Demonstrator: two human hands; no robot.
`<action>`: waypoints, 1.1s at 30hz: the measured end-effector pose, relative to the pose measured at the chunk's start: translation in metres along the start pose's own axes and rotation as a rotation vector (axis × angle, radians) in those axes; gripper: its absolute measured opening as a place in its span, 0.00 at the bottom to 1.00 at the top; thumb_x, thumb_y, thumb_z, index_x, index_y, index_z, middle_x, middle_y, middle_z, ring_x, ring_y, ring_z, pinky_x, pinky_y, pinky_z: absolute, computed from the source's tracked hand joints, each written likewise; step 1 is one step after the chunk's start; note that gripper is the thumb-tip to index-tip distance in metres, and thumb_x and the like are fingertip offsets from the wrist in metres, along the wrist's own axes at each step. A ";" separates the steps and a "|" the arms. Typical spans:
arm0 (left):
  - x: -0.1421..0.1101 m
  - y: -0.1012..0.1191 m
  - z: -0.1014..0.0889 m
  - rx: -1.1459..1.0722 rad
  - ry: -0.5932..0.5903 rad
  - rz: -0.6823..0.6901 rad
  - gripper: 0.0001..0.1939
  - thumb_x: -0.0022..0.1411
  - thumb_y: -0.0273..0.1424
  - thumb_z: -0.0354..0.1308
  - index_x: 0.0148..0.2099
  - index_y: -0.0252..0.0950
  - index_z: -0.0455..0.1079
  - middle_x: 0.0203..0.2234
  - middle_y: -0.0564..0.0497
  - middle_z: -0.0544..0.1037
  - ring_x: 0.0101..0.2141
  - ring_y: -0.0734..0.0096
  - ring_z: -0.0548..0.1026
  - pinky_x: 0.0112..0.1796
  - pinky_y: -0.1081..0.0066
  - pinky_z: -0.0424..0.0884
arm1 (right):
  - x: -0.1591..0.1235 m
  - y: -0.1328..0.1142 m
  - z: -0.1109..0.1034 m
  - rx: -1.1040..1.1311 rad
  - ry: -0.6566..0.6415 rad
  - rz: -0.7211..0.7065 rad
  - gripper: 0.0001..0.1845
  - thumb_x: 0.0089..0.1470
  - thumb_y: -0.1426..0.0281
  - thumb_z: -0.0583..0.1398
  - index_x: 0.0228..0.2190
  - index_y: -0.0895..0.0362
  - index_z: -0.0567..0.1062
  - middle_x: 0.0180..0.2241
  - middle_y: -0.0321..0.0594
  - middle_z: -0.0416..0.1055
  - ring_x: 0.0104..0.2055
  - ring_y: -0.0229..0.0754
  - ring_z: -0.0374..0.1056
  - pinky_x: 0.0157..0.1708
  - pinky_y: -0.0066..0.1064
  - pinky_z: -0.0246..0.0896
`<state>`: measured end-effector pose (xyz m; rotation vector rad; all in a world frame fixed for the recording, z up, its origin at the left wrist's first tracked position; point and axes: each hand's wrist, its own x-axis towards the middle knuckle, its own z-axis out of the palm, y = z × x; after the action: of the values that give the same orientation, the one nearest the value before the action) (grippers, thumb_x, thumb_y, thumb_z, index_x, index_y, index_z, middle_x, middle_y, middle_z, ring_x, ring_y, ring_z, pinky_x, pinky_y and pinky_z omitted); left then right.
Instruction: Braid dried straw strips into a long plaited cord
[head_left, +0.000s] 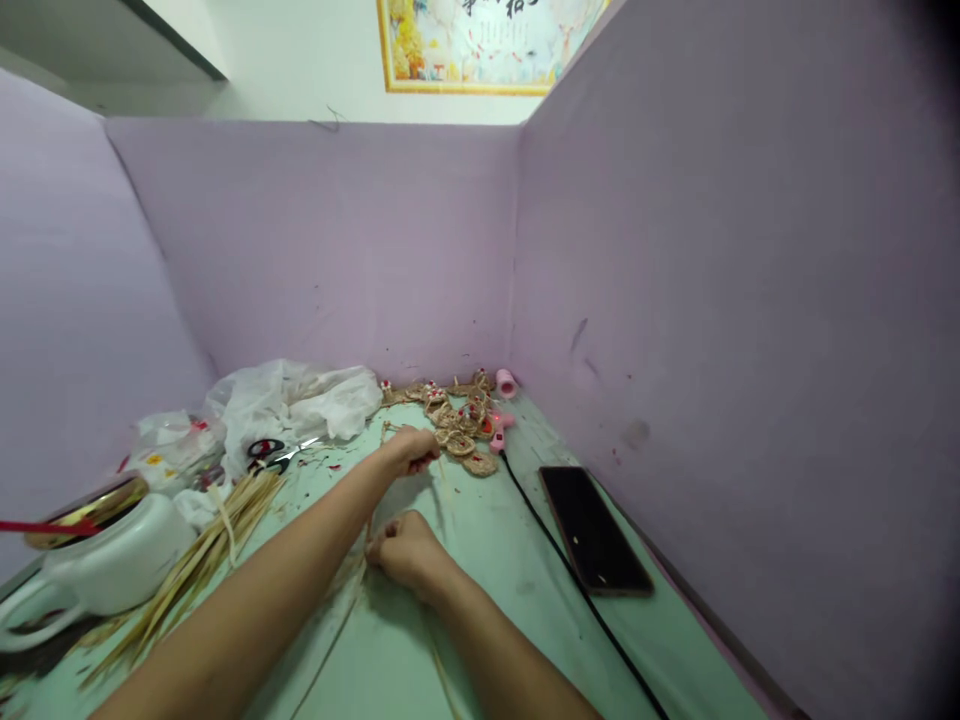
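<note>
My left hand (416,450) reaches toward the middle of the green tabletop, its fingers closed with their grip turned away from view. Just below it, my right hand (401,545) pinches thin straw strands (360,570) at its fingertips. These strands trail down toward the front of the table, and a piece runs up behind my left wrist. Beyond my left hand lies a pile of woven straw pieces (457,440), some trimmed with red and white beads.
A pink tool (500,432) with a black cord (559,550) lies beside the pile. A phone (596,530) is at right. At left are a straw bundle (202,550), scissors (281,457), a white mug (112,565) and plastic bags (292,400). Purple panels (360,230) enclose the table.
</note>
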<state>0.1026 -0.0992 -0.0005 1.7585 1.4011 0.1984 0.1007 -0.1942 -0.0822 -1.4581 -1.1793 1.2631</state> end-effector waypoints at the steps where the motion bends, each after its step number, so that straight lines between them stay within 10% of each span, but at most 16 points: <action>1: -0.012 -0.005 -0.014 -0.026 -0.015 0.015 0.12 0.44 0.27 0.52 0.15 0.34 0.53 0.08 0.57 0.57 0.11 0.82 0.55 0.14 0.78 0.49 | -0.001 -0.002 0.000 -0.030 -0.003 0.018 0.03 0.29 0.77 0.56 0.12 0.60 0.65 0.10 0.31 0.53 0.15 0.30 0.48 0.14 0.23 0.40; 5: -0.072 -0.057 -0.070 -0.103 -0.309 0.226 0.12 0.42 0.31 0.58 0.17 0.34 0.57 0.09 0.58 0.58 0.12 0.84 0.53 0.14 0.79 0.48 | -0.006 -0.008 -0.001 -0.089 0.005 0.060 0.01 0.29 0.76 0.57 0.13 0.60 0.67 0.10 0.30 0.54 0.13 0.29 0.48 0.14 0.23 0.39; 11: -0.121 -0.137 -0.098 0.210 -0.594 0.081 0.07 0.38 0.31 0.60 0.21 0.32 0.66 0.11 0.57 0.63 0.13 0.81 0.57 0.15 0.78 0.50 | -0.013 -0.013 -0.004 -0.070 -0.061 0.063 0.05 0.35 0.74 0.55 0.13 0.60 0.66 0.10 0.29 0.53 0.13 0.28 0.46 0.14 0.24 0.37; 23: -0.093 -0.137 -0.077 0.251 -0.013 0.182 0.10 0.42 0.35 0.53 0.19 0.33 0.65 0.11 0.57 0.60 0.17 0.79 0.58 0.20 0.77 0.51 | -0.020 -0.023 -0.003 -0.039 -0.095 0.122 0.08 0.40 0.73 0.55 0.14 0.60 0.63 0.10 0.28 0.53 0.12 0.27 0.42 0.15 0.25 0.34; 33: -0.130 -0.134 -0.091 0.510 -0.052 0.335 0.12 0.46 0.32 0.48 0.14 0.33 0.60 0.10 0.57 0.52 0.16 0.80 0.51 0.19 0.75 0.46 | -0.021 -0.022 -0.004 -0.027 -0.126 0.108 0.09 0.39 0.72 0.56 0.14 0.59 0.63 0.10 0.27 0.52 0.13 0.27 0.42 0.15 0.25 0.32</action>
<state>-0.0942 -0.1634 0.0115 2.3996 1.1749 -0.0345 0.1007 -0.2109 -0.0565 -1.4972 -1.2171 1.4359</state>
